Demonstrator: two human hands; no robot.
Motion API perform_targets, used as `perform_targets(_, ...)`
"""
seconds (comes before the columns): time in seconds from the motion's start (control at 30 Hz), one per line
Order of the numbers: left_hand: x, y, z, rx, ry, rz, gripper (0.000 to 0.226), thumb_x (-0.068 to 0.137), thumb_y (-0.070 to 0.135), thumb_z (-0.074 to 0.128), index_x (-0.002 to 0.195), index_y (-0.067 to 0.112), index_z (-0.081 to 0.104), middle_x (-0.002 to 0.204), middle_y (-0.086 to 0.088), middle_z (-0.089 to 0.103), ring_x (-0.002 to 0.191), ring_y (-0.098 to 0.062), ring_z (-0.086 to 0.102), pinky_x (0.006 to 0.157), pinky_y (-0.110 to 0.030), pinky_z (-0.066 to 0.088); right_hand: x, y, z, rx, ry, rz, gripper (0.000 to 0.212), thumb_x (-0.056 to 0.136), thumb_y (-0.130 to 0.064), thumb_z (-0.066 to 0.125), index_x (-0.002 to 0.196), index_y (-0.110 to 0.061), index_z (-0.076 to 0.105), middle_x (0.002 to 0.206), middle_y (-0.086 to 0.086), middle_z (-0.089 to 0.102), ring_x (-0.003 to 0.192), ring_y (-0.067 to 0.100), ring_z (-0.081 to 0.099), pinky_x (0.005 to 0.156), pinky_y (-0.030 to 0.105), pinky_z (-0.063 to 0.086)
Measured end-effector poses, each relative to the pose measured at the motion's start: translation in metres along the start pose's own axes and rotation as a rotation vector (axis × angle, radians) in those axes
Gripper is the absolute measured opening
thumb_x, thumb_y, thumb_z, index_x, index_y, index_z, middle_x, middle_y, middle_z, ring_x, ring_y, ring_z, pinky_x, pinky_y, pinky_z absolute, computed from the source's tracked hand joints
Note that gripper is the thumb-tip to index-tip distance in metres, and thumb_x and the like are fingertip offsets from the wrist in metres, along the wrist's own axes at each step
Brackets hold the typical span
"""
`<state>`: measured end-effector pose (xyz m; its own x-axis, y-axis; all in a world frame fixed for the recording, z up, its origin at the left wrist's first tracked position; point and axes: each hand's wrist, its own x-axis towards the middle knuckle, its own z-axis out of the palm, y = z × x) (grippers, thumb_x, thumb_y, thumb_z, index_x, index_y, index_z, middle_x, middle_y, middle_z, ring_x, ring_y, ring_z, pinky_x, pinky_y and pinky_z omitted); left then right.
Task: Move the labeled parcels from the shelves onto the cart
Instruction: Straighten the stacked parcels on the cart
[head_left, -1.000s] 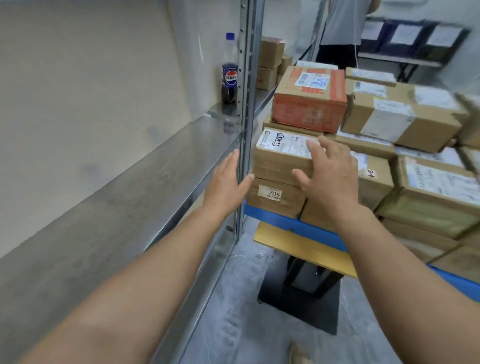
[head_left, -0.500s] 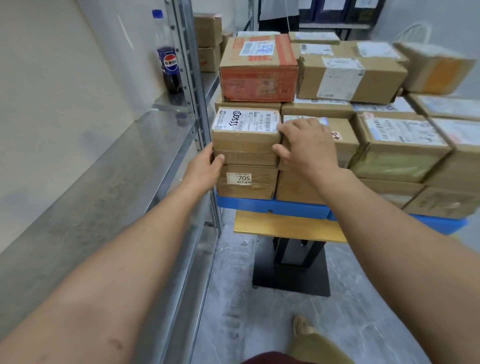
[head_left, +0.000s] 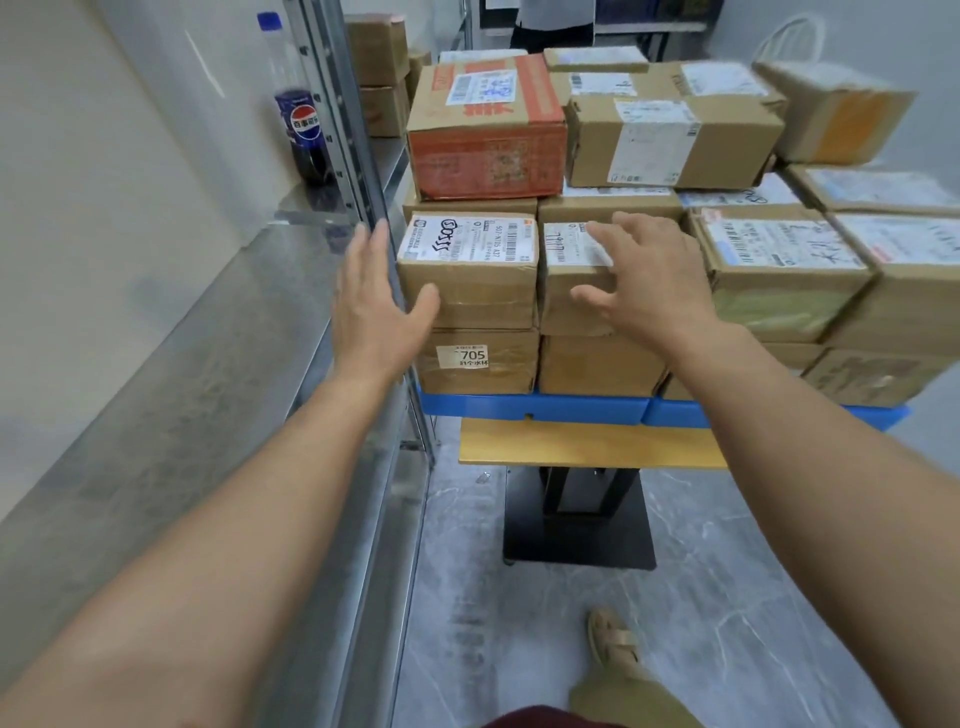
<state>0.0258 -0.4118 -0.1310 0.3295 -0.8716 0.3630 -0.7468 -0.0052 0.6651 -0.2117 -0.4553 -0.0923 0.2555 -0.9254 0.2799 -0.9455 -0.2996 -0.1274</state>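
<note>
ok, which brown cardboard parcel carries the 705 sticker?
The bottom brown cardboard parcel at the stack's near-left corner, sitting on the blue tray; only its front face shows a small white 705 sticker.

Even, fairly bright indoor light fills the view, soft and with no hard shadows; its source is out of sight. The steel shelf (head_left: 171, 364) carries a dull sheen and a smeared reflection of the bottle (head_left: 304, 119). The floor (head_left: 753, 597) shines faintly in pale patches. Wide-angle bending bows the post (head_left: 335, 104) and stretches the arms (head_left: 182, 597) at the lower corners. The boxes (head_left: 836, 111) at the upper right are blurred; the near labels (head_left: 470, 239) read sharper, though fine print stays soft
</note>
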Motion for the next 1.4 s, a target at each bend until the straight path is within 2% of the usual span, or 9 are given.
perform_targets(0.07,0.004,0.018,0.001,0.149,-0.005,0.22,0.068,0.09,0.039,0.055,0.149,0.022,0.024,0.157,-0.003,0.019,0.144,-0.019,0.013,0.117,-0.039,0.008,0.0,0.011,-0.001,-0.022,-0.04,0.03,0.069,0.087,-0.049,0.06,0.146,-0.029,0.033,0.153,0.008,0.029,0.141,0.028,0.022,0.115,0.043,0.015)
perform_targets(0.13,0.01,0.028,0.011,0.282,-0.098,0.338,0.062,0.091,0.045,0.052,0.146,0.025,0.031,0.154,-0.003,0.026,0.144,-0.02,0.016,0.118,-0.041,0.007,0.002,0.019,0.001,-0.054,-0.078,0.028,0.067,0.087,-0.051,0.059,0.146,-0.032,0.034,0.153,0.007,0.03,0.141,0.028,0.022,0.117,0.044,0.014)
perform_targets(0.27,0.015,0.03,0.026,0.389,-0.147,0.334,0.049,0.091,0.05,0.049,0.137,0.034,0.045,0.148,0.003,0.039,0.139,-0.018,0.027,0.115,-0.039,0.006,0.005,0.025,0.007,-0.086,-0.084,-0.032,0.061,0.087,-0.051,0.058,0.143,-0.031,0.04,0.142,0.004,0.044,0.134,0.026,0.033,0.113,0.043,0.021)
perform_targets(0.4,0.018,0.032,0.026,0.37,-0.097,0.333,0.042,0.091,0.047,0.051,0.131,0.034,0.052,0.14,0.005,0.048,0.132,-0.018,0.036,0.113,-0.039,0.013,0.005,0.023,0.006,-0.036,-0.102,-0.038,0.062,0.09,-0.045,0.057,0.146,-0.028,0.036,0.149,0.005,0.035,0.137,0.025,0.028,0.113,0.038,0.021)
perform_targets(0.6,0.017,0.035,0.025,0.376,-0.1,0.312,0.042,0.091,0.046,0.052,0.131,0.033,0.053,0.139,0.004,0.048,0.132,-0.018,0.036,0.113,-0.039,0.014,0.005,0.019,0.001,-0.015,-0.124,-0.055,0.061,0.092,-0.043,0.056,0.146,-0.025,0.036,0.15,0.008,0.033,0.137,0.027,0.026,0.113,0.036,0.019)
perform_targets(0.83,0.013,0.053,0.022,0.442,-0.183,0.279,0.06,0.089,0.048,0.053,0.144,0.031,0.035,0.149,0.0,0.036,0.14,-0.02,0.025,0.117,-0.043,-0.001,0.002,0.031,-0.013,0.013,-0.088,-0.098,0.072,0.089,-0.048,0.058,0.15,-0.025,0.026,0.155,0.008,0.026,0.142,0.026,0.022,0.116,0.04,0.015)
perform_targets(0.97,0.001,0.088,0.033,0.396,-0.167,0.331,0.062,0.089,0.046,0.055,0.145,0.03,0.033,0.15,-0.001,0.035,0.141,-0.02,0.023,0.118,-0.043,0.006,-0.004,0.078,-0.032,0.027,-0.036,-0.103,0.07,0.087,-0.046,0.061,0.148,-0.024,0.032,0.151,0.006,0.033,0.139,0.026,0.026,0.115,0.042,0.017)
perform_targets(1.2,-0.013,0.161,0.088,0.406,-0.348,0.445,0.063,0.092,0.045,0.052,0.148,0.03,0.025,0.155,0.0,0.026,0.144,-0.018,0.017,0.118,-0.037,0.002,-0.016,0.151,-0.042,-0.079,-0.113,-0.072,0.063,0.089,-0.049,0.057,0.145,-0.029,0.037,0.149,0.006,0.036,0.138,0.025,0.027,0.115,0.04,0.013)
perform_targets(1.4,-0.019,0.182,0.121,0.413,-0.407,0.431,0.057,0.092,0.041,0.053,0.145,0.031,0.033,0.148,0.004,0.038,0.137,-0.017,0.029,0.115,-0.036,0.017,-0.015,0.163,-0.031,-0.08,-0.139,-0.159,0.055,0.093,-0.043,0.052,0.145,-0.03,0.037,0.149,0.002,0.038,0.134,0.025,0.034,0.114,0.041,0.017)
